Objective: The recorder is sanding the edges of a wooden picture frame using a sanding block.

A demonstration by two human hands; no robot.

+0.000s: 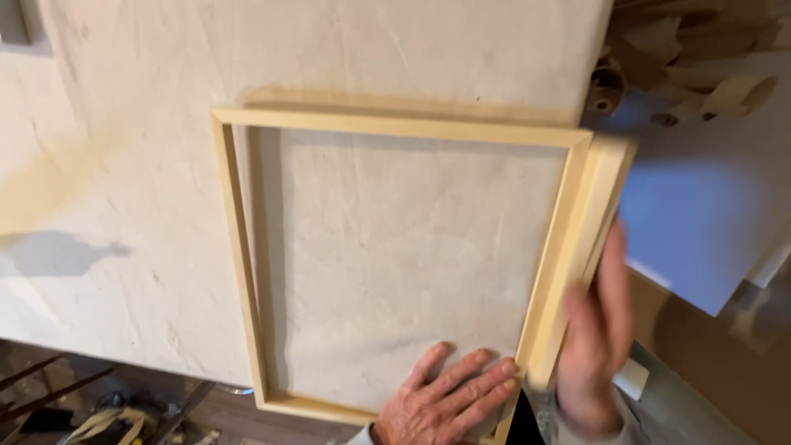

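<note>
Looking down from the head camera, a rectangular frame of pale, unfinished wooden strips (239, 247) lies flat on a desk covered in wrinkled off-white cloth (140, 165). The frame's near edge hangs a little past the desk's front edge, and its right side sits close to the desk's right edge.

The left hand (449, 400) lies palm down inside the frame's near right corner, its fingers (474, 371) spread apart and flat on the cloth, the outermost one touching the inner face of the right strip. It grips nothing.

The right hand (595, 346) is upright just outside the frame's right strip, blurred by motion. Its fingers seem held together and straight, pressed against or just beside the strip's outer edge; I cannot tell whether they close on the wood.

Beyond the right edge of the desk a flat blue sheet with a pale border (700, 222) slants away, and above it is a heap of crumpled brown paper scraps (692, 49) beside a dark roll-like object that is too blurred to identify. A small white rectangular tag or card (633, 379) shows near the right wrist; nothing on it is legible.

At the bottom left, below the desk, dark rods and yellowish clutter on the floor (99, 412) are cut off and hard to make out. Both wrists are cropped by the lower edge.
</note>
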